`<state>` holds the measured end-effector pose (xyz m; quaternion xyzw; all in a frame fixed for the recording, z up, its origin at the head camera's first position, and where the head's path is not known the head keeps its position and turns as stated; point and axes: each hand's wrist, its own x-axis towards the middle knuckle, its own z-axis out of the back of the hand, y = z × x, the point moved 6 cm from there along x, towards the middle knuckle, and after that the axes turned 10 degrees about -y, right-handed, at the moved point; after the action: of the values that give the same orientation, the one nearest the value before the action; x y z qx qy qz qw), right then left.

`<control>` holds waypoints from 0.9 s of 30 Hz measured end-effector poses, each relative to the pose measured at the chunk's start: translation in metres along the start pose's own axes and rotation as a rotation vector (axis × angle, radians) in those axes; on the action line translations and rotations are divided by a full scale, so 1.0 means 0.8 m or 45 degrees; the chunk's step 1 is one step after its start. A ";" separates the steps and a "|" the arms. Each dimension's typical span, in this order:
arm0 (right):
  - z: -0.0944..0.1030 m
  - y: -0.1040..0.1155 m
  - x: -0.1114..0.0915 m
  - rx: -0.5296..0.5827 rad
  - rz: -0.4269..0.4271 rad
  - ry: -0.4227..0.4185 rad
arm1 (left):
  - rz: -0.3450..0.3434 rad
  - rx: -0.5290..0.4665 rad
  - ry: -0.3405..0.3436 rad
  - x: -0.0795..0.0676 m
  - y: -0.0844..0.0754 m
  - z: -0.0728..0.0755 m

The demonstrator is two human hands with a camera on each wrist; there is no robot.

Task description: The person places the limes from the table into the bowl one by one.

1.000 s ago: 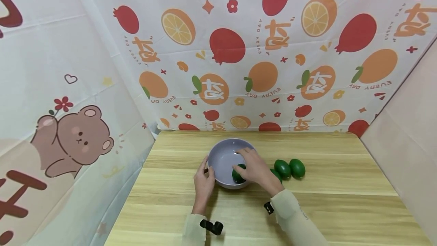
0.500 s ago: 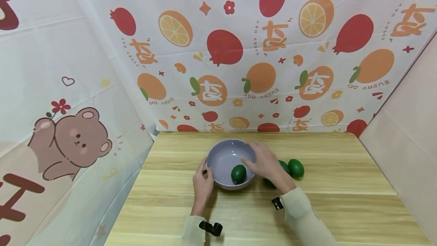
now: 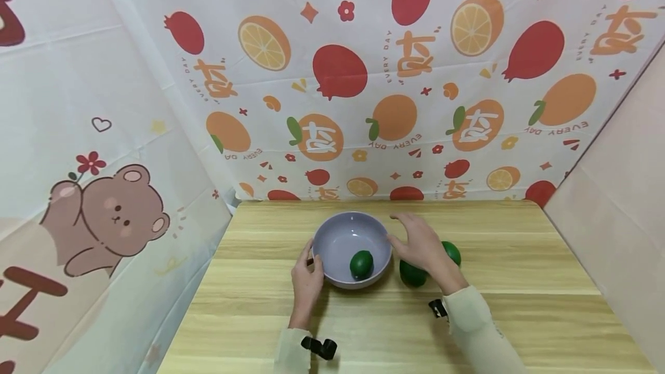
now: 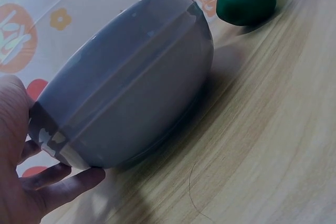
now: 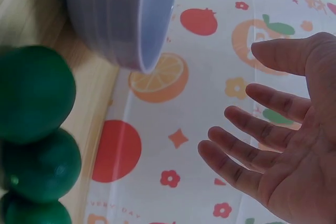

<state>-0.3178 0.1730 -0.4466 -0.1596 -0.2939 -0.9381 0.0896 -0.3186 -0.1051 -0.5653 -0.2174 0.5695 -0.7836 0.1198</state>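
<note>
A dark green lime (image 3: 361, 264) lies inside the purple-grey bowl (image 3: 337, 247) near its front right. My left hand (image 3: 306, 281) holds the bowl at its left side; in the left wrist view its fingers (image 4: 73, 184) reach along the outer wall. To the right of the bowl, my right hand (image 3: 422, 245) hovers above the other limes with nothing in it. The right wrist view shows its fingers (image 5: 262, 129) spread and apart from everything. Beside the bowl are a near lime (image 3: 413, 274), a far lime (image 3: 452, 253) and a middle lime (image 5: 42, 165), which the right hand mostly hides in the head view.
The wooden table (image 3: 249, 305) meets a fruit-printed cloth (image 3: 340, 126) at its back edge. A second cloth with a printed bear (image 3: 116, 218) hangs on the left, and a pale panel (image 3: 618, 201) stands on the right. Each wrist carries a small black camera (image 3: 320, 347).
My right hand has let go of the lime, which now rests in the bowl, and has moved right, out over the other limes. My left hand stays at the bowl.
</note>
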 end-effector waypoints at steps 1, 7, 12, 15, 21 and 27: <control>0.001 -0.003 -0.001 -0.001 0.009 -0.009 | -0.001 -0.004 0.002 0.000 0.000 0.000; 0.001 -0.015 -0.007 -0.014 0.064 -0.045 | 0.008 -0.019 -0.001 0.000 -0.001 0.001; -0.005 -0.026 -0.016 -0.032 0.039 -0.020 | -0.004 -0.009 0.001 -0.001 0.000 0.001; -0.011 -0.032 -0.021 -0.038 0.013 0.015 | -0.002 0.007 -0.002 -0.001 0.002 0.000; -0.020 -0.039 -0.027 -0.025 -0.017 0.054 | 0.008 0.011 -0.008 -0.001 0.003 0.000; -0.025 -0.045 -0.029 -0.031 -0.027 0.057 | 0.011 0.008 -0.002 -0.001 0.001 -0.001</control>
<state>-0.3104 0.1926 -0.4889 -0.1367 -0.2819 -0.9459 0.0842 -0.3186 -0.1041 -0.5668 -0.2152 0.5677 -0.7848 0.1243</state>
